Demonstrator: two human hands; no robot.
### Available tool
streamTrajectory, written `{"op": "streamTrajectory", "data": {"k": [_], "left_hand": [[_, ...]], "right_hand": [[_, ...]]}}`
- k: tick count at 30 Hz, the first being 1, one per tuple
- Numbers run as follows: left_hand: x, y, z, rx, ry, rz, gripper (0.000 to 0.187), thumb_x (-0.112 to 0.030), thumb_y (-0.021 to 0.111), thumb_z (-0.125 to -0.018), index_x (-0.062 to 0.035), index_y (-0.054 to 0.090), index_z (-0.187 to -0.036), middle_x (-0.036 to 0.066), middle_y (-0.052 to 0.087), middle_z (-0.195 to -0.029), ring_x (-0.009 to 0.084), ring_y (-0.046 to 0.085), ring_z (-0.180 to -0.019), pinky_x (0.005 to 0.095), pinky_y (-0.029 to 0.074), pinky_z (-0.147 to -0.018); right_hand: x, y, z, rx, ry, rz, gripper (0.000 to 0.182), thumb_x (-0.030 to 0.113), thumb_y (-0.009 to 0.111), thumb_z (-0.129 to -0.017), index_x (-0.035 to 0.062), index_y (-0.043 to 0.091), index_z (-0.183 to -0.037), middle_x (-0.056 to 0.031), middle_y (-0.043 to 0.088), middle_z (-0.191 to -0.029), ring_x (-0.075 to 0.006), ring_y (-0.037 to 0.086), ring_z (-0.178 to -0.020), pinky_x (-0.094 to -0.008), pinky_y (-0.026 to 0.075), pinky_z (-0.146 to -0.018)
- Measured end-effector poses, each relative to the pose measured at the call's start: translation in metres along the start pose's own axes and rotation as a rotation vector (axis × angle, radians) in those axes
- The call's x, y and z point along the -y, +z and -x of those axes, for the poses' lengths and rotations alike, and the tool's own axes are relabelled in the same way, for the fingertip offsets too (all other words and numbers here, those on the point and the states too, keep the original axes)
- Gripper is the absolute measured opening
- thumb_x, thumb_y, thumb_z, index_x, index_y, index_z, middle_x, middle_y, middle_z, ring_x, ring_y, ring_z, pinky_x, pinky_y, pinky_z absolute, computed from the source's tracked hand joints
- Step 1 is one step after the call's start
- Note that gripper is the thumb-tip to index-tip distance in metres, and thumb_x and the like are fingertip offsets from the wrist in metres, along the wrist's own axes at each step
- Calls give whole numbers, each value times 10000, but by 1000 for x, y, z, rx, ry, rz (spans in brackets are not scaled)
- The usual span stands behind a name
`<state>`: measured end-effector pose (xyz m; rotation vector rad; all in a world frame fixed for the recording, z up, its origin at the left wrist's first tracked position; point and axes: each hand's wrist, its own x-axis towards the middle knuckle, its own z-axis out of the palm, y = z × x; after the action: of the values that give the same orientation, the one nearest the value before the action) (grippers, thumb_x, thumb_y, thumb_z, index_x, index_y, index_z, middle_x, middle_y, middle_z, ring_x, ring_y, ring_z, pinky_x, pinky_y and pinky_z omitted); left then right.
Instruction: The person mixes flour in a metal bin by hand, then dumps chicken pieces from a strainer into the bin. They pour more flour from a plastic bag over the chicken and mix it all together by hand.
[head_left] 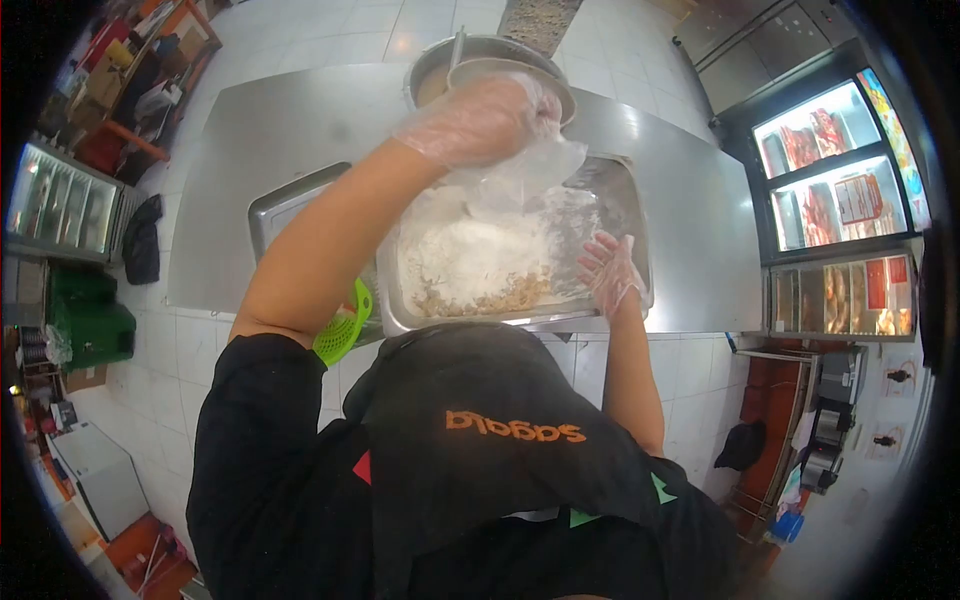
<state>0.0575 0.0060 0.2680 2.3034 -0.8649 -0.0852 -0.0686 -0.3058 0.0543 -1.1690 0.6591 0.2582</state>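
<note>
Your left hand (485,120), gloved, is raised over the metal tray (630,200), fingers bunched on a clear plastic bag (530,170) that hangs down toward the flour (480,250). Your right hand (608,270), gloved too, lies spread at the tray's right side, fingertips in the flour, holding nothing. Crumbed pieces (490,295) sit along the near edge. Looks like the flouring/coating step. Next move likely needs the bag kept over the tray, clear of the pot (440,65) behind, and the right hand working the flour over the pieces.
</note>
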Motion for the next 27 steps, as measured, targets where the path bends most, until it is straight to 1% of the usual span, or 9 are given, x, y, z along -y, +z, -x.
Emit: {"op": "streamTrajectory", "data": {"k": [4,6,9,10,14,17,21,24,27], "left_hand": [[21,-11,29,-110,-34,25,240,-236,585,-951,-50,690,-1059,174,703,-965,305,663,-891,387,515,-819],[21,-28,58,-178,-148,99,264,-263,596,-954,-43,689,-1065,155,706,-945,266,663,-864,366,515,-814],[33,-58,97,-337,-238,138,286,-288,611,-950,-35,689,-1058,118,699,-917,206,643,-850,335,504,-822],[41,-69,107,-364,-234,91,296,-287,617,-945,-24,688,-1059,98,696,-920,175,634,-858,325,501,-817],[38,-105,152,-478,-417,-139,316,-295,583,-952,-21,685,-1073,172,704,-1017,308,669,-930,396,506,-862],[67,-109,178,-535,-496,-203,313,-293,589,-947,-21,682,-1070,179,699,-1020,333,663,-943,403,504,-854],[146,-83,218,-529,-575,-218,302,-282,576,-944,-23,679,-1062,192,691,-1020,373,650,-963,420,505,-833],[159,-67,223,-459,-720,-337,274,-254,575,-934,-24,677,-1043,194,687,-995,390,646,-956,432,506,-817],[175,-46,243,-442,-751,-444,240,-218,595,-914,-18,669,-1023,182,689,-950,381,651,-926,439,506,-804]], "right_hand": [[6,36,9,74,101,229,700,450,520,-989,173,231,-1564,-158,267,-1581,-386,397,-1367,-559,321,-1125],[-3,44,-15,249,-6,616,863,414,630,-924,193,122,-1585,-165,166,-1617,-390,299,-1432,-505,285,-1167],[-11,62,-53,461,-245,1276,1231,371,832,-723,195,-22,-1593,-221,47,-1637,-374,135,-1504,-416,216,-1211],[-9,79,-55,548,-304,1300,1270,389,847,-697,189,-33,-1591,-234,41,-1634,-377,109,-1508,-430,193,-1216],[2,141,-69,679,-296,1363,1362,467,881,-619,150,-19,-1590,-269,49,-1622,-396,55,-1511,-486,120,-1225],[-6,153,-101,783,-338,1406,1242,591,777,-718,133,21,-1590,-265,68,-1620,-400,16,-1511,-526,108,-1220],[-51,182,-133,826,-454,1762,846,686,421,-925,154,253,-1562,-241,161,-1611,-428,170,-1482,-495,141,-1224],[-49,213,-69,708,-504,1909,725,655,412,-944,213,376,-1518,-208,211,-1608,-419,257,-1458,-466,197,-1217],[-53,215,-33,940,-404,1889,639,633,410,-954,274,440,-1483,-163,220,-1617,-380,262,-1466,-456,211,-1214]]}}
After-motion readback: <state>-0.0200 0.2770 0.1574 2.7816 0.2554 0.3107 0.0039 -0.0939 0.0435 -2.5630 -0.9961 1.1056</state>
